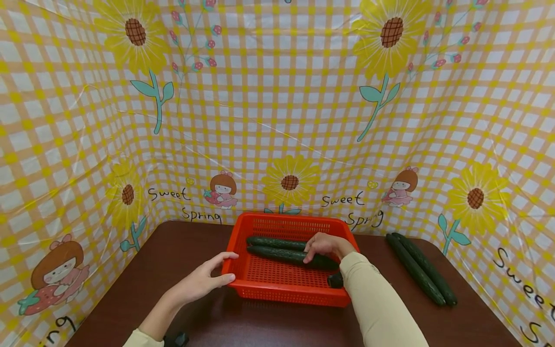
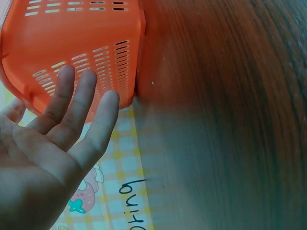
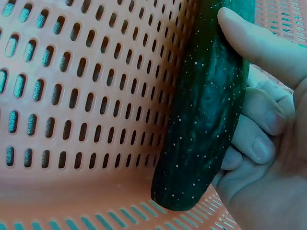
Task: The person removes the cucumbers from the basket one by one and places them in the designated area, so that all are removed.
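Cucumber (image 1: 277, 254): inside the red basket (image 1: 286, 293), the nearer of two there; dark green, lightly wrinkled, dotted with pale specks, one end blunt; its other end is cut off in the right-wrist view.
Right hand (image 1: 326, 245): in the basket's right half, thumb and curled fingers holding this cucumber and covering part of it.
Rear cucumber (image 1: 277, 242): in the basket, beyond the held one, its right end hidden behind the right hand.
Sleeve (image 1: 377, 299): across the basket's right wall, hiding much of it.
Left hand (image 1: 197, 282): at the basket's left rim, fingers spread wide; how firmly they touch is hard to tell.
Cucumber pair (image 1: 420, 270): right of the basket, side by side on the brown table (image 1: 188, 243).
Checked cloth (image 1: 269, 120): behind the basket.
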A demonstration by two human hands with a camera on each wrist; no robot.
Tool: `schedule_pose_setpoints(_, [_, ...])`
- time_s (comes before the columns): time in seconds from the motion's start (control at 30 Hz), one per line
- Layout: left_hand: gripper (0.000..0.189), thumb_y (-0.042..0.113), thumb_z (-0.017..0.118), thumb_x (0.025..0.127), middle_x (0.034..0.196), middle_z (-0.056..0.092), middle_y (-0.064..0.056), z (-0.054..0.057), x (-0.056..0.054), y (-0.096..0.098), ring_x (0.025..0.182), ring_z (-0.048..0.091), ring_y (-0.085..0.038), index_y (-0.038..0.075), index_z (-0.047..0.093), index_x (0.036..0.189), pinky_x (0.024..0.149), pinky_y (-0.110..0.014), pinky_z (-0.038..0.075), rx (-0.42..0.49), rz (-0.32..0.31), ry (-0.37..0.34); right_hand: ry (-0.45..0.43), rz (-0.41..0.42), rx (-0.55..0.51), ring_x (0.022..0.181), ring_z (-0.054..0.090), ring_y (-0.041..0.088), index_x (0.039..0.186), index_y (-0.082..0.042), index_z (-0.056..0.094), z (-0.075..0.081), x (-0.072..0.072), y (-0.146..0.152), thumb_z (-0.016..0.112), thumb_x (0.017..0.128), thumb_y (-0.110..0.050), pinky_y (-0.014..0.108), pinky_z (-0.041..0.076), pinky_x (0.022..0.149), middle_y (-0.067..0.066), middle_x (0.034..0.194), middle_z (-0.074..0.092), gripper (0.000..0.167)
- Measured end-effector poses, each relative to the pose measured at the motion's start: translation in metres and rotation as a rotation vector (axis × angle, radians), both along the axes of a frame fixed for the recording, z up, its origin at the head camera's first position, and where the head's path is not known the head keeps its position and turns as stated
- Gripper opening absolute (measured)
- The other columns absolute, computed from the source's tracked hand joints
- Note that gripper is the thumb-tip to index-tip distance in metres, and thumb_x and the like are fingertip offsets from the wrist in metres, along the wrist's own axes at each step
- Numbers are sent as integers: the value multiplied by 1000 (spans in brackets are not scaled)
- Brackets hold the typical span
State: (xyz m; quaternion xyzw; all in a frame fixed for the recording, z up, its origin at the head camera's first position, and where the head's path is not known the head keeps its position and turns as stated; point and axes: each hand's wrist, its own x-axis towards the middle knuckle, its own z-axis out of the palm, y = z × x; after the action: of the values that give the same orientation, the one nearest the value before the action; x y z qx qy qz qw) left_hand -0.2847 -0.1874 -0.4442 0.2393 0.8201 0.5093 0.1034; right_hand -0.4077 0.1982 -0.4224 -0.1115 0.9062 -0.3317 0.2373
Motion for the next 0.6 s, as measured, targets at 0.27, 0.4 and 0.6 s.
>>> schedule_pose_setpoints(0.27, [53, 30, 63, 100, 139, 54, -10, 1, -1, 1, 129, 46, -31, 18, 45, 148, 96, -44, 44, 0, 4, 1, 13, 14, -23, 79, 44, 16, 83, -6, 77, 5, -1, 0, 84, 78, -17, 30, 39, 73, -4, 89, 65, 14])
schedule_pose_setpoints(0.4, [53, 31, 63, 100, 137, 55, -11, 1, -1, 2, 125, 48, -30, 17, 45, 148, 94, -42, 45, 1, 0, 9, 21, 24, -31, 67, 34, 14, 66, -12, 65, 7, -2, 1, 84, 77, -17, 29, 34, 68, -7, 67, 47, 22])
schedule_pose_setpoints(0.6, [53, 32, 63, 100, 140, 53, -11, -1, -1, 1, 126, 47, -30, 17, 45, 147, 94, -42, 45, 9, 0, -6, 26, 52, -55, 61, 24, 13, 58, -18, 52, 8, -6, 3, 84, 78, -16, 28, 32, 66, -11, 65, 50, 38])
